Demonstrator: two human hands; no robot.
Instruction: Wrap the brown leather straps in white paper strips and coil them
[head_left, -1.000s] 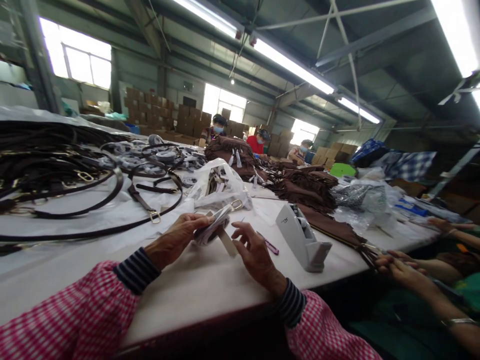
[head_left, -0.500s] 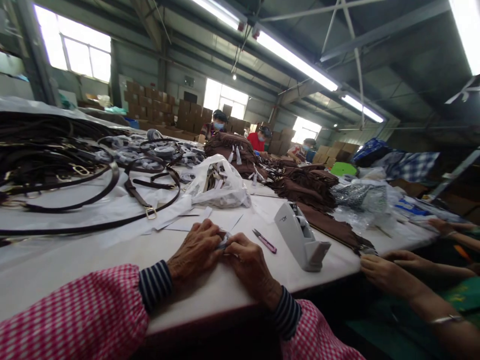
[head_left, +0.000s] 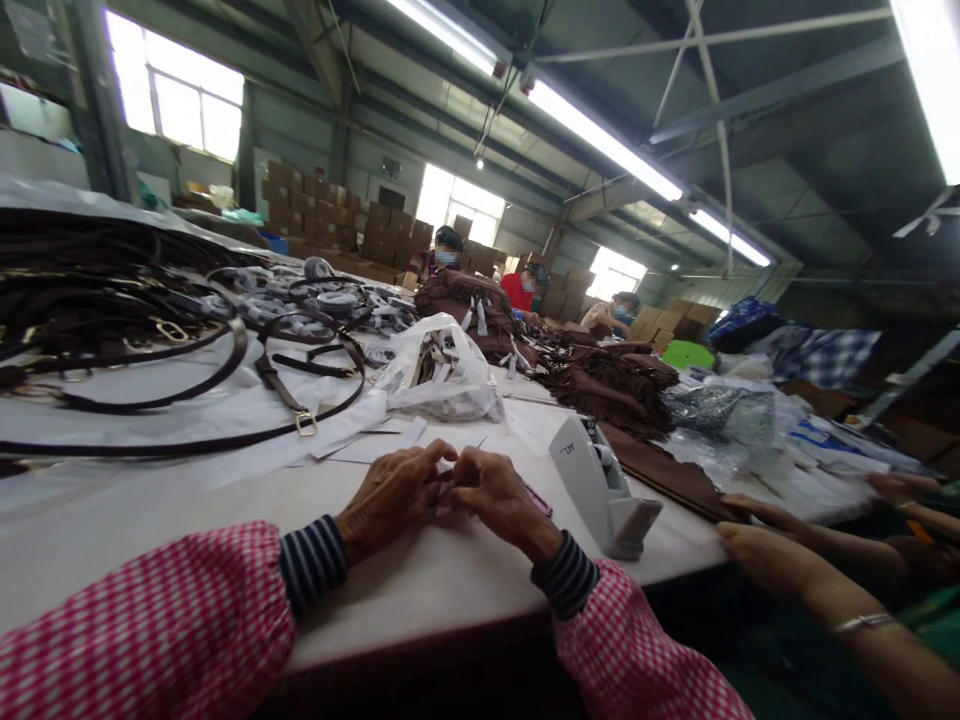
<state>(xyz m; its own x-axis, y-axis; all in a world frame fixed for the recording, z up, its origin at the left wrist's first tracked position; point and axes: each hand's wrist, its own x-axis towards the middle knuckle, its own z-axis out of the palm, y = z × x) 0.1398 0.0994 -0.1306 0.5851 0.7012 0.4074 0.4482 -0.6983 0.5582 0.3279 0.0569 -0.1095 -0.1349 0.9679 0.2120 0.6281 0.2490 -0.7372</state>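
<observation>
My left hand [head_left: 394, 497] and my right hand [head_left: 501, 497] meet over the white table, fingers curled and fingertips close together. Both are closed around something small that the fingers mostly hide; I cannot make out what it is. Pink-handled thread snips [head_left: 538, 502] lie just beyond my right hand, partly covered by it. Farther right stands a grey tape dispenser [head_left: 589, 485]. Flat pieces of white paper [head_left: 367, 447] lie behind my left hand.
A white plastic bag [head_left: 480, 395] of small pieces stands behind the hands. Dark straps with buckles [head_left: 304, 424] spread over the left side. Brown fringed pieces [head_left: 611, 390] are piled at the back right. At right, a co-worker's hands [head_left: 757, 540] hold a brown piece.
The small greyish thing that showed between my hands is now mostly hidden. My fingers have arched upward and drawn together, and my right hand now partly covers the snips.
</observation>
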